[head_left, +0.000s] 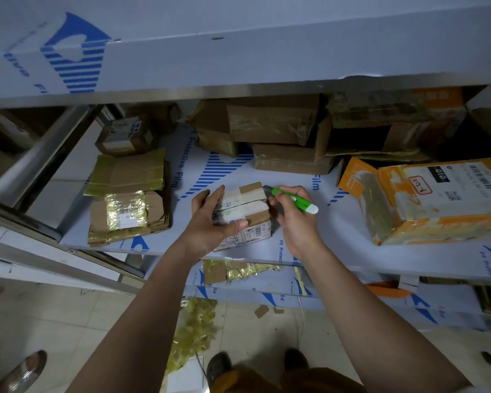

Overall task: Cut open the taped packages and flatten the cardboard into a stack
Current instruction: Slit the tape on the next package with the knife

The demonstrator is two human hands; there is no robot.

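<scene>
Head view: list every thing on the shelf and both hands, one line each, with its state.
Small taped brown cardboard box: still sealed, upright on shelf.
Green and white utility knife: blade tip at the box's far top edge.
Left hand: holds the box steady.
Right hand: grips the knife.
Flattened brown cardboard stack: lying flat, at left.
Orange and white parcel: torn, lying on shelf at right.
Brown boxes at back: piled, taped.

The shelf (pixel 338 245) film reads "PE Protective Film"; the orange package (pixel 425 199) label reads "010".
</scene>
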